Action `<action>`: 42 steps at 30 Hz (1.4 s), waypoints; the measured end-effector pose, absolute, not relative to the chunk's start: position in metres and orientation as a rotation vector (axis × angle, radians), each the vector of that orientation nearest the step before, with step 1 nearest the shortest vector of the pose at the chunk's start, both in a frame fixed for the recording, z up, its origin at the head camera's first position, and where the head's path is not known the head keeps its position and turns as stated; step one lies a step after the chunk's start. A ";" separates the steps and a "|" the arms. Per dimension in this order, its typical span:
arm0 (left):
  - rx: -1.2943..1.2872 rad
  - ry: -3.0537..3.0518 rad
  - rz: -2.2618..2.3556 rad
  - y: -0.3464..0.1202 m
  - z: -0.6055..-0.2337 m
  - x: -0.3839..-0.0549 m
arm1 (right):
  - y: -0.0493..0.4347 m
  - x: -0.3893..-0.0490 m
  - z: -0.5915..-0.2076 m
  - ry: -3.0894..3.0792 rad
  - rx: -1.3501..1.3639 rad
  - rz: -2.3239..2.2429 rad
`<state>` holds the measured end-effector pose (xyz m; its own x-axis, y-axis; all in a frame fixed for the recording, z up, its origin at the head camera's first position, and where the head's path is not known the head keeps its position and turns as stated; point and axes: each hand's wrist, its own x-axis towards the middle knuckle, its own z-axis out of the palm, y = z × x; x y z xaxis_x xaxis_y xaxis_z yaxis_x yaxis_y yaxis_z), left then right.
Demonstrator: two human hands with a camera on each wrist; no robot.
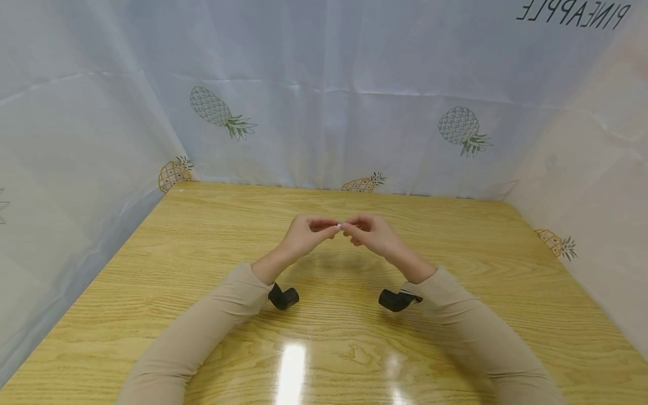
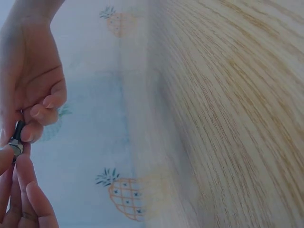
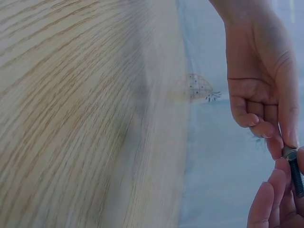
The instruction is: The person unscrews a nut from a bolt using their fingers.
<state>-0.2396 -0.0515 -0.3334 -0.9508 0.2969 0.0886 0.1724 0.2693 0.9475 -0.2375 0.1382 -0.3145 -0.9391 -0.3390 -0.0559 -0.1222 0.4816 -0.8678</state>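
Both hands meet fingertip to fingertip above the middle of the table, with a small metal bolt (image 1: 340, 225) between them. My left hand (image 1: 304, 233) pinches the silver hexagonal end of the bolt between thumb and fingers. From the other side my right hand (image 1: 377, 233) pinches along the dark threaded shank. In the left wrist view the bolt (image 2: 18, 133) shows its dark shank and shiny hexagonal part. Threads show on the bolt (image 3: 296, 175) in the right wrist view, partly covered by the fingertips. I cannot tell whether the hexagonal part is a nut or the head.
A wood-grain table (image 1: 212, 225) lies under the hands. White curtain (image 1: 324, 129) printed with pineapples hangs behind it and along both sides. Black wrist mounts (image 1: 284, 298) stick out below the beige sleeves (image 1: 217, 315). Light reflects off the table's near part.
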 end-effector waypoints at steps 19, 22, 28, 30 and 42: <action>0.425 2.408 1.818 -0.051 -0.332 -0.238 | 0.137 -0.235 -0.315 2.538 -0.504 -1.508; 0.439 2.412 1.820 -0.051 -0.333 -0.238 | 0.137 -0.235 -0.315 2.533 -0.492 -1.498; 0.429 2.404 1.815 -0.051 -0.333 -0.237 | 0.137 -0.236 -0.315 2.518 -0.449 -1.445; 0.430 2.403 1.812 -0.051 -0.334 -0.237 | 0.137 -0.236 -0.315 2.521 -0.452 -1.432; 0.480 2.362 1.875 -0.052 -0.335 -0.237 | 0.137 -0.236 -0.314 2.617 -0.534 -1.451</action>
